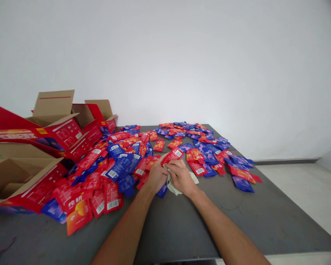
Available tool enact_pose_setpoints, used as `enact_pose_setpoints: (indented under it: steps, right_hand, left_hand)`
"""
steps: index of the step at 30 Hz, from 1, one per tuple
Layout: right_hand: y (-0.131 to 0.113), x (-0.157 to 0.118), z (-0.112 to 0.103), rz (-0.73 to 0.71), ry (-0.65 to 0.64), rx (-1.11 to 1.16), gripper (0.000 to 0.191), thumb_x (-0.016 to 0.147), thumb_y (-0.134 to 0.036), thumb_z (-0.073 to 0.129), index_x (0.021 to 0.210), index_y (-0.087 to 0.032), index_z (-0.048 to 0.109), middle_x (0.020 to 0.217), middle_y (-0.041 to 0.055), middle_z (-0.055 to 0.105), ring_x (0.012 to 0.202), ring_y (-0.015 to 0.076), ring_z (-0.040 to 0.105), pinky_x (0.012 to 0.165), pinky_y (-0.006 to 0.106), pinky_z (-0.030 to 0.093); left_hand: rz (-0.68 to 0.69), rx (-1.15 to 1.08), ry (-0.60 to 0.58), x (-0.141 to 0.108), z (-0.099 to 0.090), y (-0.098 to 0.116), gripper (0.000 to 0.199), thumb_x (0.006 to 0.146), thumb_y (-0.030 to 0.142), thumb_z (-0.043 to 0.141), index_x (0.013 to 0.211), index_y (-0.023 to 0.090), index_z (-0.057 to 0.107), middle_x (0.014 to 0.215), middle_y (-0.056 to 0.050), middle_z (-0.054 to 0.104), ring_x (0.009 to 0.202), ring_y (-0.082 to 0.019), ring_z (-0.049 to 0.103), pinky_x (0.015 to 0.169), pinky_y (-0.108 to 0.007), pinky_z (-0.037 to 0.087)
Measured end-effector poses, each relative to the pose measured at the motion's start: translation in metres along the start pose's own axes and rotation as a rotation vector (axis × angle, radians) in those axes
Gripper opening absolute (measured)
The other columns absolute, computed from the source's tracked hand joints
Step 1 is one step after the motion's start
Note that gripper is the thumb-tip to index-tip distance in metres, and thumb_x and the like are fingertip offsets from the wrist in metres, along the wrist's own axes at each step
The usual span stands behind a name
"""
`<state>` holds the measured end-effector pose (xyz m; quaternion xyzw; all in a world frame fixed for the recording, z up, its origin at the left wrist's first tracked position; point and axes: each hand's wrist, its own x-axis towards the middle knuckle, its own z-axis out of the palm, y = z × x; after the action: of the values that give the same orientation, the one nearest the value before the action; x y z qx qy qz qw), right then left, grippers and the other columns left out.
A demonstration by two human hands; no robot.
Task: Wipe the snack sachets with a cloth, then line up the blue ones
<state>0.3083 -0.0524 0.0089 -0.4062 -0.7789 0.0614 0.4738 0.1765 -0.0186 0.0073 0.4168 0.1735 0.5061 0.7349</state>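
Note:
Near the middle of the table, my left hand (156,176) is closed on the lower end of a red pouch (173,156), whose barcode end sticks out beyond my fingers. My right hand (181,177) meets it there, its fingers bunched around a pale cloth (173,187) pressed against the pouch. Part of the cloth spreads out under and to the right of that hand. A blue pouch (162,190) lies just below my left hand. Red and blue pouches (120,166) are heaped close on the left. The fingertips are partly hidden behind the hands.
Open red cardboard boxes (41,186) with brown insides stand along the left. A second spread of red and blue pouches (209,152) covers the table's far and right part. The grey table (264,221) ends at a slanting right edge, and a white wall (195,62) rises behind.

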Motion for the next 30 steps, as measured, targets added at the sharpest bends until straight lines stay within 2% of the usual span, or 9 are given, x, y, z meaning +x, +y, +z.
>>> enact_pose_setpoints:
  steps: [5,9,11,17,19,22,26,28,30]
  right_hand:
    - [0.005,0.0,-0.005,0.122,0.185,-0.039,0.028,0.093,-0.02,0.053,0.115,-0.026,0.069,0.111,0.0085,0.064,0.107,0.0243,0.055,0.095,0.044,0.047]
    - [0.005,0.001,-0.009,0.162,0.257,-0.042,0.025,0.092,-0.023,0.053,0.111,-0.025,0.07,0.111,0.0086,0.064,0.107,0.0242,0.056,0.095,0.044,0.047]
    - [0.002,0.002,-0.009,0.144,0.241,-0.019,0.026,0.092,-0.024,0.054,0.112,-0.026,0.07,0.111,0.0083,0.064,0.107,0.024,0.056,0.095,0.043,0.047]
    - [-0.003,0.001,-0.006,0.119,0.206,0.015,0.028,0.093,-0.023,0.055,0.12,-0.027,0.066,0.115,0.0078,0.063,0.111,0.0229,0.056,0.098,0.041,0.046]
    - [-0.002,0.001,-0.005,0.111,0.203,0.008,0.029,0.094,-0.023,0.056,0.12,-0.027,0.066,0.115,0.0076,0.063,0.11,0.023,0.055,0.098,0.041,0.046]
    - [-0.001,0.0,-0.003,0.092,0.155,-0.001,0.03,0.094,-0.023,0.054,0.121,-0.027,0.066,0.115,0.0075,0.063,0.11,0.0236,0.055,0.096,0.042,0.046]
    - [-0.002,-0.001,0.001,0.034,0.031,-0.007,0.03,0.094,-0.019,0.052,0.119,-0.027,0.067,0.111,0.0078,0.063,0.105,0.0233,0.056,0.093,0.041,0.047]
    - [-0.002,-0.001,0.002,0.034,0.015,-0.026,0.031,0.093,-0.017,0.051,0.118,-0.026,0.068,0.111,0.0083,0.063,0.105,0.0235,0.055,0.092,0.04,0.047]
    - [0.002,-0.001,0.0,0.071,0.077,-0.067,0.032,0.092,-0.015,0.051,0.117,-0.024,0.068,0.112,0.0089,0.062,0.106,0.0241,0.053,0.093,0.04,0.046]
  left_hand:
    - [0.015,-0.045,0.209,0.002,0.003,0.005,0.063,0.069,0.009,0.064,0.13,0.019,0.055,0.094,-0.004,0.07,0.072,-0.011,0.063,0.069,-0.024,0.048]
    - [0.084,0.028,0.35,0.002,-0.004,0.009,0.067,0.064,0.008,0.068,0.128,0.023,0.057,0.093,0.0,0.069,0.069,-0.008,0.061,0.067,-0.021,0.047]
    - [0.072,0.031,0.333,0.002,-0.007,0.009,0.066,0.064,0.008,0.069,0.128,0.023,0.058,0.092,0.0,0.069,0.07,-0.009,0.062,0.068,-0.022,0.047]
    - [-0.06,-0.026,0.122,-0.001,0.006,0.002,0.047,0.069,0.013,0.066,0.116,0.013,0.067,0.093,-0.008,0.071,0.081,-0.017,0.067,0.075,-0.029,0.051]
    - [-0.076,-0.031,0.095,-0.002,0.011,0.001,0.052,0.069,0.013,0.066,0.121,0.013,0.065,0.089,-0.007,0.071,0.077,-0.017,0.067,0.074,-0.029,0.051]
    - [-0.029,-0.036,0.16,-0.003,0.011,0.004,0.066,0.07,0.013,0.064,0.135,0.02,0.055,0.082,-0.002,0.07,0.071,-0.014,0.065,0.072,-0.028,0.052]
    - [-0.022,-0.003,0.128,-0.003,0.001,0.009,0.062,0.081,0.025,0.057,0.142,0.023,0.048,0.098,-0.006,0.072,0.083,-0.018,0.067,0.077,-0.031,0.053]
    - [-0.045,0.041,0.085,-0.003,-0.002,0.008,0.067,0.076,0.02,0.059,0.141,0.02,0.049,0.105,-0.008,0.072,0.087,-0.02,0.067,0.079,-0.032,0.052]
    - [-0.06,0.085,0.077,-0.003,-0.002,0.005,0.078,0.065,0.009,0.06,0.142,0.019,0.049,0.106,-0.009,0.072,0.085,-0.019,0.067,0.078,-0.031,0.052]
